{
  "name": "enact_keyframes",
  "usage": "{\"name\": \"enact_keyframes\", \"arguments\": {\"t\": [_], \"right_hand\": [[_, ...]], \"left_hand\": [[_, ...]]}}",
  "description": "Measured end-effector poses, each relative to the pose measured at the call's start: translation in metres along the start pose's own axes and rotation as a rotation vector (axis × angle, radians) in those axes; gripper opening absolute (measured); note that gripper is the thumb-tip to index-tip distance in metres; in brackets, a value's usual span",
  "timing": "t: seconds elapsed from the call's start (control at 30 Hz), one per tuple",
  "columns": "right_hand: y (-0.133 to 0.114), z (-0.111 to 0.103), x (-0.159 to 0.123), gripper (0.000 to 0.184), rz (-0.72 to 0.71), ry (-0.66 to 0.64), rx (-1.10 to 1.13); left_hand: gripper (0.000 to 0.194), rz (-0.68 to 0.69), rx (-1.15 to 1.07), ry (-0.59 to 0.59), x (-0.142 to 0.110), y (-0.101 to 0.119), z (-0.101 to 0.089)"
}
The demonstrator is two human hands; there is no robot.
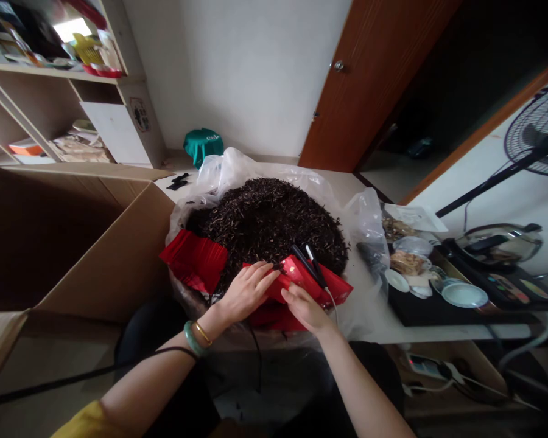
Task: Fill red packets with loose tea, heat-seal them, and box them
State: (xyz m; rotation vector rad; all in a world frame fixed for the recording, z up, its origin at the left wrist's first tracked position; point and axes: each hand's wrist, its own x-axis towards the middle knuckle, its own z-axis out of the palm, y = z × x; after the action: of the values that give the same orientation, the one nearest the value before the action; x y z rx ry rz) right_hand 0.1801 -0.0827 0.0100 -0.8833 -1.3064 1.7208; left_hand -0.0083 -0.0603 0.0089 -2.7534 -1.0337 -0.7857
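A large clear plastic bag holds a heap of dark loose tea leaves. At its near edge lie red foil pouches: a stack at the left and a pile in front of me. My left hand rests with fingers spread on a red pouch. My right hand grips the same pouch from the right, fingers curled. A black hand-held heat sealer with a white cord lies on the red pile just beyond my right hand.
An open cardboard box stands at the left. At the right a black tray holds small white cups and a plate; a steel kettle is beyond it. Shelves at far left, a wooden door and a fan behind.
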Motion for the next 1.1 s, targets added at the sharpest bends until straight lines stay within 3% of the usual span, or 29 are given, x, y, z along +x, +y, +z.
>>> {"name": "enact_keyframes", "arguments": {"t": [0.13,0.33,0.57,0.73,0.87,0.97,1.1], "right_hand": [[-0.006,0.0,-0.001,0.045,0.015,-0.095,0.088],[-0.011,0.005,0.002,0.053,0.029,-0.033,0.118],[-0.021,0.017,0.016,0.058,0.057,-0.001,-0.021],[-0.035,0.028,0.023,0.061,0.073,-0.038,-0.053],[-0.055,0.021,0.018,0.069,0.121,-0.035,-0.113],[-0.064,0.002,0.021,0.071,0.09,0.085,-0.175],[-0.054,-0.023,0.047,0.059,-0.072,0.388,-0.466]], "left_hand": [[0.045,0.014,0.058,0.041,-0.002,0.003,0.007],[0.044,-0.034,0.079,0.033,-0.003,0.005,0.012],[0.049,-0.095,0.028,0.029,-0.004,0.0,0.016],[0.049,-0.145,-0.058,0.128,-0.004,-0.01,0.019],[0.044,-0.235,-0.131,0.266,-0.004,-0.022,0.022],[0.043,-0.327,-0.199,0.338,-0.004,-0.029,0.02],[0.043,-0.44,-0.321,0.376,-0.003,-0.034,0.015]]}}
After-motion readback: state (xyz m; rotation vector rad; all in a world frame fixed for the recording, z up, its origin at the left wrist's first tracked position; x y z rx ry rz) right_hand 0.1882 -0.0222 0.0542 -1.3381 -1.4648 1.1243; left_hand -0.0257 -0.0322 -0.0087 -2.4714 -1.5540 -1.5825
